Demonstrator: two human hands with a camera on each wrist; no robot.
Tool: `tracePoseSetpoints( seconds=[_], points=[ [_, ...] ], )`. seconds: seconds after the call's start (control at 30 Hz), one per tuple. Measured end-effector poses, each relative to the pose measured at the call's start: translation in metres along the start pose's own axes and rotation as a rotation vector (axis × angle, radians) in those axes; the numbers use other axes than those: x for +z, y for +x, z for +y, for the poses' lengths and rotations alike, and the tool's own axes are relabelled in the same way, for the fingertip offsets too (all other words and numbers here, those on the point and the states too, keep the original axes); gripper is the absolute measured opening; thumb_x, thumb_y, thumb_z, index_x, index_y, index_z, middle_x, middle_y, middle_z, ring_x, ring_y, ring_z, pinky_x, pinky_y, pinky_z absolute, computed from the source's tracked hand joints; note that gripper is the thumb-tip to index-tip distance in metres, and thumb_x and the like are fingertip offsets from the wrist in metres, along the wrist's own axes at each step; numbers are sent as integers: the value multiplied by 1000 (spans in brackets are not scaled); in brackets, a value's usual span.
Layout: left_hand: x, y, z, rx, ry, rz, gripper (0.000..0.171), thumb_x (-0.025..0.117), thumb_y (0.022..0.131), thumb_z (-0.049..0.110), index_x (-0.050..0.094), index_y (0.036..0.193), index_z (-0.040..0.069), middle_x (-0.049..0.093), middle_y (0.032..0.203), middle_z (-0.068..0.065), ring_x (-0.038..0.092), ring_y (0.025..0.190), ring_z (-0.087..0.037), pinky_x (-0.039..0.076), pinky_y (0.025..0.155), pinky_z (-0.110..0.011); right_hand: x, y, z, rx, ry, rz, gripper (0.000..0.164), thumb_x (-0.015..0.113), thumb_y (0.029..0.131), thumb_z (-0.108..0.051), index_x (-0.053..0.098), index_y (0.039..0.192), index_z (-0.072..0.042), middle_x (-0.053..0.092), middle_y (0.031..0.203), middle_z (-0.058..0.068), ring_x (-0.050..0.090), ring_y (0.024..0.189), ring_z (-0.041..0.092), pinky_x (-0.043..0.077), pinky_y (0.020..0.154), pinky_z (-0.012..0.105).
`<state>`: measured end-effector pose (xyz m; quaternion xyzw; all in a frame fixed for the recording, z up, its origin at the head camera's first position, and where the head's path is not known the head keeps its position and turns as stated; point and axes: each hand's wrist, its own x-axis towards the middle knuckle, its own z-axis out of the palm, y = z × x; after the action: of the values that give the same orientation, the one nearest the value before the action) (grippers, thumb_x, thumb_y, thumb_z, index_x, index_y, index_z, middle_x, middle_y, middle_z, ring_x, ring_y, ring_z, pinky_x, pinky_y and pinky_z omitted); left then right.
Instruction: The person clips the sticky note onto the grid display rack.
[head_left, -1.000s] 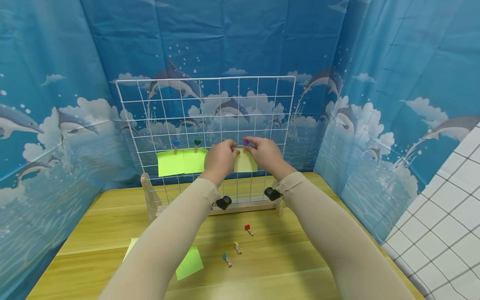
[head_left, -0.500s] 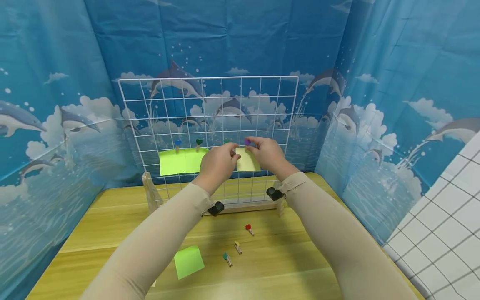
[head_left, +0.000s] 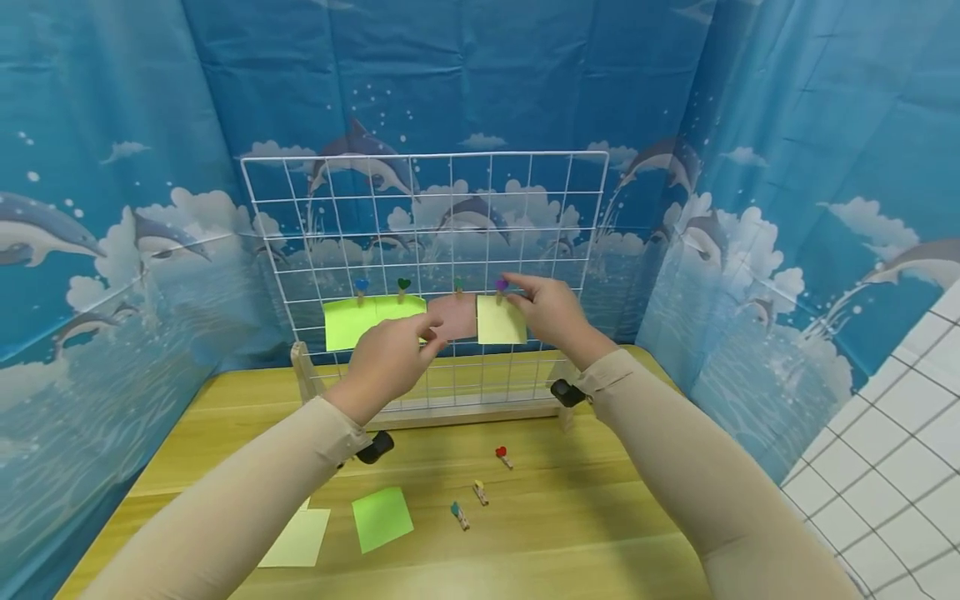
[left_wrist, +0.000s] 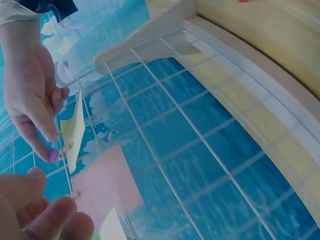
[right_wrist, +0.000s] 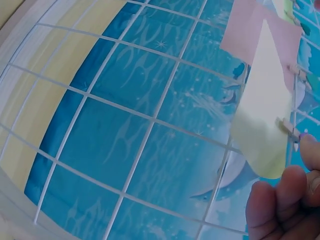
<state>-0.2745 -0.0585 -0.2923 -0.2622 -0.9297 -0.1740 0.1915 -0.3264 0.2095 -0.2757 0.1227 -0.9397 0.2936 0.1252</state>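
Observation:
On a white wire grid (head_left: 471, 231), sticky notes hang in a row from small heart-topped clothespins. My right hand (head_left: 552, 310) is at the purple clothespin (head_left: 501, 286), thumb and index finger at its heart; this clothespin holds a pale yellow note (head_left: 501, 320). To its left hangs a pink note (head_left: 454, 315) under a green clothespin (head_left: 459, 286). In front of the pink note's left edge is my left hand (head_left: 390, 358), fingers loosely bent with nothing in them. Two lime notes (head_left: 349, 323) hang farther left, under a blue clothespin (head_left: 362, 286) and a dark green clothespin (head_left: 403, 286).
On the wooden table (head_left: 600, 517) lie a red clothespin (head_left: 503, 456), a yellow clothespin (head_left: 481, 492) and a teal clothespin (head_left: 460, 515). A lime note (head_left: 382, 518) and pale yellow notes (head_left: 298, 540) lie to their left. A wooden stand (head_left: 480, 412) holds the grid upright.
My left hand has come away from the pale yellow note, moving left and down, which uncovers the pink note. The right hand stays at the purple clothespin.

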Motion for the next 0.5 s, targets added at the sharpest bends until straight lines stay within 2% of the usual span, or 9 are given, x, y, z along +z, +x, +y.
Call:
tracePoseSetpoints(
  seconds=[0.1,0.27,0.43,0.5],
  points=[
    [-7,-15,-11,-24,13,-33,38,64,107,37,69,138,16,80,113,-2,66,65,-8,52,57,-29,-1,-7,0,-43,-5,14,47,55,112,-29,49,158,-35,36,56,0,31,44,17,31,46,29],
    [-15,-40,-32,-62,24,-71,38,66,105,39,70,136,16,80,115,-2,75,81,-16,56,61,-32,-2,-22,0,-103,11,11,47,57,111,-28,51,157,-32,35,53,0,30,42,18,30,44,29],
    [-17,-64,-55,-99,28,-99,37,68,104,38,71,134,16,78,121,-3,77,104,-25,62,71,-40,0,-40,4,-151,10,-26,42,58,110,-28,59,152,-22,38,53,-1,31,44,17,31,46,30],
    [-17,-73,-66,-117,31,-117,39,68,104,39,70,135,15,77,125,-5,76,108,-28,62,74,-43,3,-48,7,-164,12,-50,39,59,110,-27,63,148,-20,39,53,-1,31,44,17,33,46,31]
  ],
)
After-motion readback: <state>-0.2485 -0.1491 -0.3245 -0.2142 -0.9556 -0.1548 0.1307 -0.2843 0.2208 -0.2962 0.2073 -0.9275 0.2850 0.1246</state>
